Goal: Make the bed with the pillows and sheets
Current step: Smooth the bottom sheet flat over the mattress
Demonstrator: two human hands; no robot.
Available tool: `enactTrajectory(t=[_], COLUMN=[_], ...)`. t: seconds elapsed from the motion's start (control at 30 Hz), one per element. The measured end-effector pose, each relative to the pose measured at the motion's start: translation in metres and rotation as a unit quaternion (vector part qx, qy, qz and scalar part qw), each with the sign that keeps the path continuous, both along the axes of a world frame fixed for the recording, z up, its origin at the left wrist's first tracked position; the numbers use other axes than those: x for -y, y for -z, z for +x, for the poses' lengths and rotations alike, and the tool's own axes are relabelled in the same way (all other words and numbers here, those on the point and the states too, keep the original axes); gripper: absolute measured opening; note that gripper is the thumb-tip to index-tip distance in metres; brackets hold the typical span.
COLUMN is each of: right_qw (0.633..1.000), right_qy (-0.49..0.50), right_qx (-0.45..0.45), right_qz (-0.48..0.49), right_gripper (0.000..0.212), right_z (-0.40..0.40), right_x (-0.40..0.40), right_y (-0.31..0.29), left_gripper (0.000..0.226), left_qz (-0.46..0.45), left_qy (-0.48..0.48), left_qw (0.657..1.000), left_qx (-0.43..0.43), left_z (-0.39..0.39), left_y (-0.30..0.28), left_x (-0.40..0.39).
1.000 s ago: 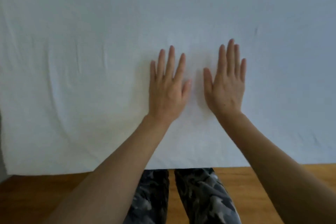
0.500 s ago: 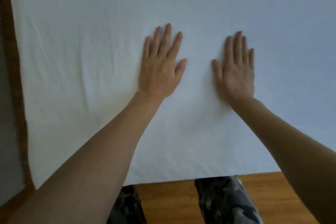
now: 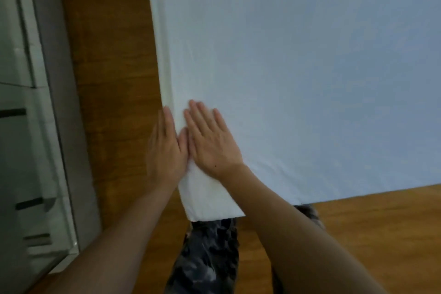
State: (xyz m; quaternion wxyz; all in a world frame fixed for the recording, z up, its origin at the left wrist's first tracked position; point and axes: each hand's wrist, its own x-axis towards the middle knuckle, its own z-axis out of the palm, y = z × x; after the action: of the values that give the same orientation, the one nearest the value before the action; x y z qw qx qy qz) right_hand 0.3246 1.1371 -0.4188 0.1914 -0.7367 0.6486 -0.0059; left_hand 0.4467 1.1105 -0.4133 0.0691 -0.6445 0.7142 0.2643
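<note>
A white sheet (image 3: 298, 67) covers the bed and fills the upper right of the head view, smooth with faint creases. Its near left corner hangs down over the bed's edge. My left hand (image 3: 167, 148) lies flat against the sheet's left side edge at that corner, fingers together. My right hand (image 3: 212, 143) presses flat on top of the sheet just beside it, fingers spread, the two hands touching. Neither hand grips the cloth. No pillow is in view.
Brown wooden floor (image 3: 112, 79) runs along the bed's left side and in front of it. A grey-white cabinet or door frame (image 3: 35, 126) stands at the far left. My legs in camouflage trousers (image 3: 210, 253) stand at the bed's corner.
Both hands have slid left across the sheet from its middle to the near left corner and come together. The view has swung left, so the floor and the cabinet now show.
</note>
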Motion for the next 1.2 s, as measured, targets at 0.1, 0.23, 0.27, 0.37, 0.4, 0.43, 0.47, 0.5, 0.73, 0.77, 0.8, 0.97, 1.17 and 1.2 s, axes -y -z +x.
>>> enactTrajectory(t=[0.1, 0.23, 0.27, 0.37, 0.4, 0.43, 0.47, 0.5, 0.73, 0.77, 0.8, 0.97, 1.17, 1.2], right_qw=[0.998, 0.994, 0.99, 0.976, 0.972, 0.968, 0.962, 0.954, 0.95, 0.953, 0.962, 0.986, 0.969, 0.965], right_qy=[-0.06, 0.021, 0.063, 0.173, 0.201, 0.227, 0.256, 0.289, 0.312, 0.301, 0.274, 0.124, -0.009, 0.038], right_qx=[0.006, 0.071, 0.069, 0.015, -0.01, -0.031, -0.044, -0.051, -0.01, -0.007, 0.005, 0.076, 0.145, 0.153], right_qz=[0.004, -0.081, -0.104, -0.13, -0.122, -0.106, -0.086, -0.069, 0.004, 0.015, 0.021, 0.075, 0.199, 0.209], right_gripper=[0.057, 0.052, 0.051, 0.051, 0.052, 0.053, 0.054, 0.054, 0.064, 0.065, 0.063, 0.057, 0.063, 0.064], right_z=[0.008, -0.035, -0.056, -0.132, -0.159, -0.185, -0.206, -0.223, -0.163, -0.136, -0.108, -0.014, -0.025, -0.032], right_x=[-0.022, -0.034, -0.038, -0.063, -0.076, -0.09, -0.103, -0.114, -0.144, -0.146, -0.148, -0.162, -0.18, -0.184], right_y=[-0.008, -0.018, -0.019, -0.018, -0.018, -0.018, -0.019, -0.02, 0.005, 0.007, 0.006, -0.01, -0.075, -0.093], left_gripper=[0.062, 0.063, 0.063, 0.063, 0.062, 0.061, 0.061, 0.06, 0.062, 0.064, 0.065, 0.069, 0.072, 0.073], left_qz=[-0.051, -0.122, -0.123, -0.122, -0.13, -0.14, -0.146, -0.146, -0.13, -0.132, -0.13, -0.075, 0.125, 0.142], left_qy=[-0.036, -0.006, 0.033, 0.163, 0.203, 0.239, 0.27, 0.295, 0.333, 0.347, 0.352, 0.259, 0.13, 0.108], left_qw=[0.998, 0.992, 0.991, 0.976, 0.966, 0.955, 0.944, 0.935, 0.933, 0.928, 0.927, 0.959, 0.975, 0.976], left_qx=[0.009, -0.03, -0.041, -0.078, -0.092, -0.108, -0.124, -0.133, -0.048, -0.028, -0.01, 0.088, 0.126, 0.121], left_z=[0.003, -0.024, -0.039, -0.094, -0.115, -0.135, -0.154, -0.17, -0.123, -0.102, -0.082, -0.021, 0.001, -0.005], left_y=[-0.004, -0.018, -0.02, -0.019, -0.018, -0.018, -0.019, -0.02, 0.007, 0.01, 0.011, -0.003, -0.065, -0.083], left_x=[-0.012, -0.017, -0.021, -0.04, -0.049, -0.059, -0.07, -0.08, -0.101, -0.101, -0.102, -0.128, -0.145, -0.143])
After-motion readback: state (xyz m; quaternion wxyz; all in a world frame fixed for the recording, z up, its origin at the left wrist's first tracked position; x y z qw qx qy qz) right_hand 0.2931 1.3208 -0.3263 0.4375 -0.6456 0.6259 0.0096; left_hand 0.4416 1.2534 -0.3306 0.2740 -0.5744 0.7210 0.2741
